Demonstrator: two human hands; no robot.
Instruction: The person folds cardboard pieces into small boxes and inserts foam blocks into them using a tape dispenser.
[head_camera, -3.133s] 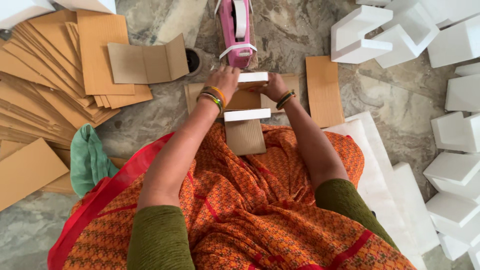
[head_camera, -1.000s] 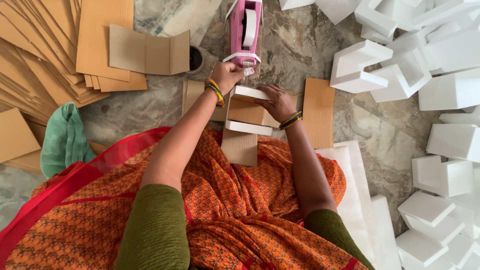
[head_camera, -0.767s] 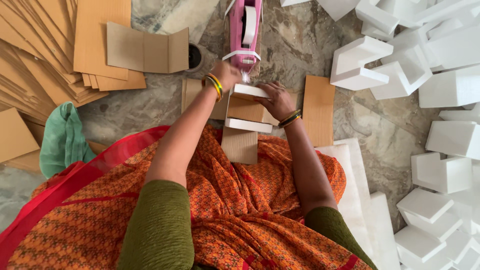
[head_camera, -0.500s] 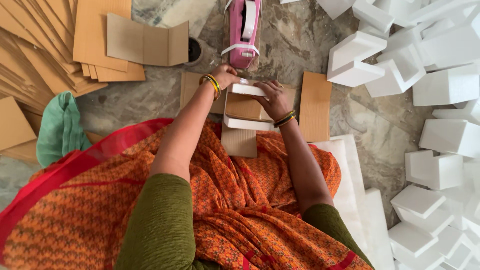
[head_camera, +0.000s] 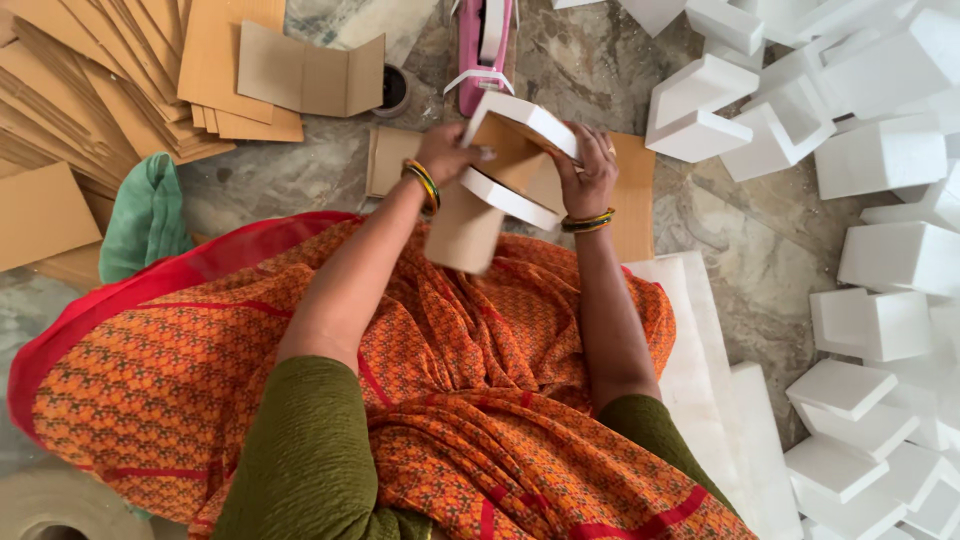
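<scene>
The brown cardboard box (head_camera: 480, 205) is held up over the lap, tilted, with its open flap hanging down. Two white foam pieces (head_camera: 520, 120) sit on it. One foam piece caps the top end. The other foam piece (head_camera: 510, 198) wraps the middle like a band. Both are tilted with the box. The left hand (head_camera: 445, 155) grips one side, and the right hand (head_camera: 590, 170) grips the other side.
</scene>
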